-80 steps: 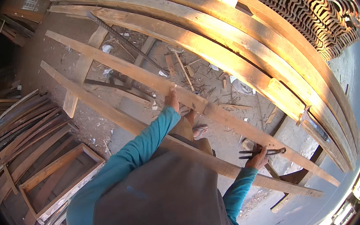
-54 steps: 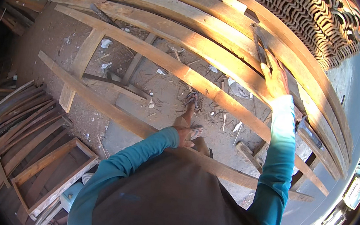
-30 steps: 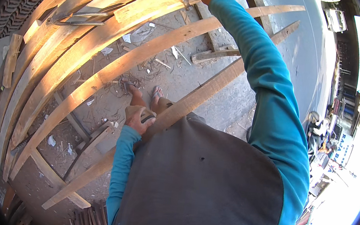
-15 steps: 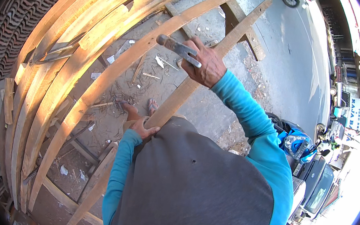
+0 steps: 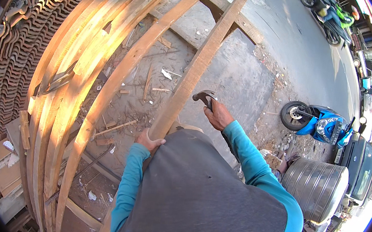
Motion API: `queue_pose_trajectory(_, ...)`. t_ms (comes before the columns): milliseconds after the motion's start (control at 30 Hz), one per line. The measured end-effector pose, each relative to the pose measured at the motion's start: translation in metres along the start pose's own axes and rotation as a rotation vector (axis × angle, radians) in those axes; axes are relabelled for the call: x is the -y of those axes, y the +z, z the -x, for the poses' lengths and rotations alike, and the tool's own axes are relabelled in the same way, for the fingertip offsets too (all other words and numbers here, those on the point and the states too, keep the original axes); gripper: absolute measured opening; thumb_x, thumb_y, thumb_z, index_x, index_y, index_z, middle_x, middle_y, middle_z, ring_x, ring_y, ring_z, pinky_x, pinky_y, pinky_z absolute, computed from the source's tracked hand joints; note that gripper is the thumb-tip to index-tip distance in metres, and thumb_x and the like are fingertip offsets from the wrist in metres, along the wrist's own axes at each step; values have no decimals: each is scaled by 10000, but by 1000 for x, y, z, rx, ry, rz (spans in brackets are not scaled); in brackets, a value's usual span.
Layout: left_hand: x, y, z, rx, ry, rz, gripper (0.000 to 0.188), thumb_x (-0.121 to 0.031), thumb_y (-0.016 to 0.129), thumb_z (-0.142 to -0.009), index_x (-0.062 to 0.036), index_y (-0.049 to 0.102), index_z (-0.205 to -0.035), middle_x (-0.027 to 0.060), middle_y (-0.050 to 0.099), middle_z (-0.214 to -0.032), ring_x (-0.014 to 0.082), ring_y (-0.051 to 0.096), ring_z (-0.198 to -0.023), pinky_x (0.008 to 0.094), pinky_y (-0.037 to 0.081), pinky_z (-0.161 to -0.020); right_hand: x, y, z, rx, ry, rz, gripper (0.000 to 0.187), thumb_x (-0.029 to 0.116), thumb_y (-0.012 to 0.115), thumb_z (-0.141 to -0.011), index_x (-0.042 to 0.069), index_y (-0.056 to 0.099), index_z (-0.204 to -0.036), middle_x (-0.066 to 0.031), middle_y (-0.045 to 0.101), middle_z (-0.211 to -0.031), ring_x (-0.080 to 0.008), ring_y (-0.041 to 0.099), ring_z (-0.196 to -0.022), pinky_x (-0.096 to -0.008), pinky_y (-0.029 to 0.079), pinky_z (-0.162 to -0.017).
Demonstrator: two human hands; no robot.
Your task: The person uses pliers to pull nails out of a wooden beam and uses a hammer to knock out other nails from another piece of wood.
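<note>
A long wooden beam (image 5: 196,74) runs from beside my waist away toward the far side. My left hand (image 5: 148,141) is closed around its near end, thumb across the top. To the right of the beam, my right hand (image 5: 219,115) grips a claw hammer (image 5: 203,95) just below its metal head. The hammer is held apart from the beam, over the concrete ground; its lower handle is mostly hidden behind my hand and forearm.
Several long timbers (image 5: 67,99) bend along the left, with stacked roof tiles (image 5: 13,75) beyond. A crosspiece (image 5: 245,27) lies under the beam's far part. Wood scraps litter the ground. On the right stand a blue motorbike (image 5: 328,125) and a ribbed metal drum (image 5: 316,189); another motorbike (image 5: 332,22) is on the road.
My right hand has come away from above the beam to its right side, nearer my body, still with the hammer. My left hand keeps its hold. The view has shifted, bringing the drum into sight.
</note>
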State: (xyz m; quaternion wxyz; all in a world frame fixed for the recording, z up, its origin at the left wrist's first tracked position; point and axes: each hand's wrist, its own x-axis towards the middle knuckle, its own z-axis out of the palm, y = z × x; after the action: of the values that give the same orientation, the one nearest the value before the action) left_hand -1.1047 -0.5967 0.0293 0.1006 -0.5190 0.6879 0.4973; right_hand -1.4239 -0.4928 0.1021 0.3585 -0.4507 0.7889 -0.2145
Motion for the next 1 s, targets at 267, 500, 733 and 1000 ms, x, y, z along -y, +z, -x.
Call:
queue_pose_trajectory(267,5,32,44,-218,-46,-175,744,-425,890,-662,-22,573,-1201,222,671,-1146,406,651,-1054,468,522,-897,27,-57,52,-20,183,-784,354,325,604,-959,-12,562,-1061,-43,537,-711,-124,556,-510,-292,478,-478)
queue_pose_trajectory(500,27,81,73,-624,126,-301,629,-292,874,-696,-62,530,-1170,193,649,-1015,423,632,-942,512,499,-770,-36,19,115,48,460,-662,270,261,626,-925,1,554,-930,-38,533,-679,-124,535,-505,-306,478,-468)
queue_pose_trajectory(733,17,105,86,-743,108,-428,570,-278,864,-698,-97,524,-1119,142,617,-961,368,628,-892,481,494,-729,38,-21,133,106,63,-643,324,240,596,-957,-50,555,-1095,-28,539,-673,-112,538,-537,-278,442,-495)
queue_pose_trajectory(1000,15,94,83,-703,84,-391,565,-297,866,-699,-98,539,-1115,149,640,-982,369,633,-922,481,496,-733,-15,-6,93,226,-24,-164,536,489,523,-1006,-44,577,-1034,-189,595,-762,-267,589,-718,-405,471,-686)
